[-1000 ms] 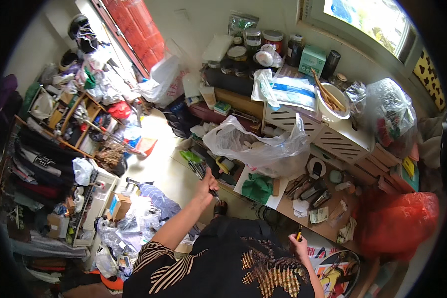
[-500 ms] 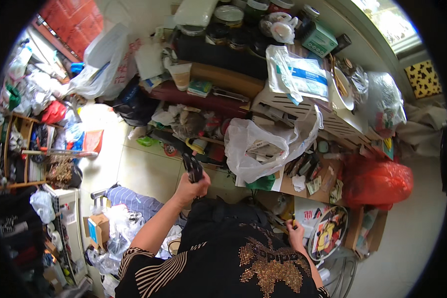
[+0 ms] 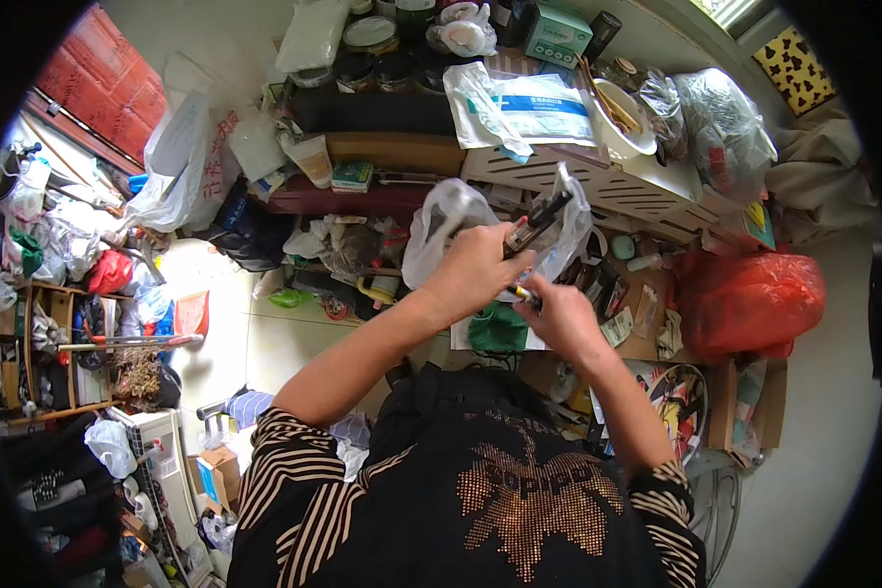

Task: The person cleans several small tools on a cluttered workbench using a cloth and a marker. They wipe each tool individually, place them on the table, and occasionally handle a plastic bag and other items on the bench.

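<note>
My left hand is closed around a bundle of dark pens, which points up and to the right. Just below it, my right hand pinches a thin yellow-and-black pen-like thing, partly hidden by the fingers. Both hands are close together in front of an open, clear white plastic bag. The hands and forearm cover much of the bag's opening and contents. Beneath the hands a green cloth or bag hangs at the shelf edge.
To the right, the shelf carries a banknote, small items and a big red plastic bag. Above are a blue-and-white packet, a white bowl and jars. A yellow-handled thing lies left of the bag.
My left hand has moved up and right with the dark pens. My right hand has risen from low beside my body, bringing the yellow-and-black thing close to the left hand. The view has shifted.
</note>
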`<state>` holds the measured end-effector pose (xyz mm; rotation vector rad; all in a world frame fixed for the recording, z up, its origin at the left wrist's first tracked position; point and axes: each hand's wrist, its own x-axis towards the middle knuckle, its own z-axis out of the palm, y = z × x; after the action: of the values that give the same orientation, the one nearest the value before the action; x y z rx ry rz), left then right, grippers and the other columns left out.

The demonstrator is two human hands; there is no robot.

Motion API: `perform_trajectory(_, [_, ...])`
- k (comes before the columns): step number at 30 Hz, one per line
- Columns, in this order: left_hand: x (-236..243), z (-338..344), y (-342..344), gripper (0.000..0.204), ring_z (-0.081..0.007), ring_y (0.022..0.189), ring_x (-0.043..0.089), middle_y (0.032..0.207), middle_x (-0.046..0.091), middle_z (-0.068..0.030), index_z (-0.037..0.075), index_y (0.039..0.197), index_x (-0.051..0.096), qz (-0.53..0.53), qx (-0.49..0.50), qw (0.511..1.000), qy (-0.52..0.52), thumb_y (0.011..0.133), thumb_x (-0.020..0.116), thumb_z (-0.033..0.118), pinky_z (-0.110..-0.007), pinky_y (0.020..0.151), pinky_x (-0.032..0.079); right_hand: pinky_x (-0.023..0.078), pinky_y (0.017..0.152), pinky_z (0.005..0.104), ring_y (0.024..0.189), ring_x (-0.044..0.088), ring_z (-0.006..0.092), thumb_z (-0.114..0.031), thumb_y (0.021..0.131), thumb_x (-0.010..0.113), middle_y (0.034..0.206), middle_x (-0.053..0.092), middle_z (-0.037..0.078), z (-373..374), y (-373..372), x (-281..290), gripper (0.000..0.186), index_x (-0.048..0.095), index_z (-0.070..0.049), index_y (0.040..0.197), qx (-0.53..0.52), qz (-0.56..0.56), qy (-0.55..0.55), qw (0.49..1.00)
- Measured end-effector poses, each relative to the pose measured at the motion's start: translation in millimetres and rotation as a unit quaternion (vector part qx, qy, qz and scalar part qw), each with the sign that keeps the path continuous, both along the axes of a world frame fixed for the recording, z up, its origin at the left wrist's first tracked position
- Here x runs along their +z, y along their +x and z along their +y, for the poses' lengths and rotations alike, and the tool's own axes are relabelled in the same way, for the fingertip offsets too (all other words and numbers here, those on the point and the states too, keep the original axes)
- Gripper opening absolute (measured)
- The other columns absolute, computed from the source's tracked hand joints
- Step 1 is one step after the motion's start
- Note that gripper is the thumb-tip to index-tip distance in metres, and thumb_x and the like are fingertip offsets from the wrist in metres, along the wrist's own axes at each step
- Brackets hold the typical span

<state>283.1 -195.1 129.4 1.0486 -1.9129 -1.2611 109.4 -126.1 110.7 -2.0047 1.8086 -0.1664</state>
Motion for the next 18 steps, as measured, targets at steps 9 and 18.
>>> perform_trajectory(9, [-71, -2, 0, 0.018, -0.0321, 0.080, 0.068, 0.084, 0.069, -0.0179, 0.000, 0.086, 0.070, -0.560, -0.323, 0.755, -0.108, 0.076, 0.060, 0.011, -0.046, 0.069, 0.053, 0.049, 0.062, 0.0446, 0.073, 0.062, 0.0388, -0.019, 0.083, 0.067, 0.075, 0.063, 0.019, 72, -17, -46, 0.020, 0.059, -0.007, 0.097, -0.078, -0.138, -0.036, 0.987])
perform_trajectory(18, [-158, -55, -62, 0.028, -0.0368, 0.075, 0.066, 0.081, 0.066, -0.0232, -0.002, 0.102, 0.065, -0.310, -0.131, 0.941, 0.009, 0.076, 0.062, 0.008, -0.043, 0.069, 0.053, 0.045, 0.055, 0.0307, 0.057, 0.055, 0.0265, -0.009, 0.081, 0.070, 0.068, 0.057, 0.013, 64, -14, -54, 0.014, 0.059, -0.002, 0.089, -0.190, -0.224, -0.215, 0.931])
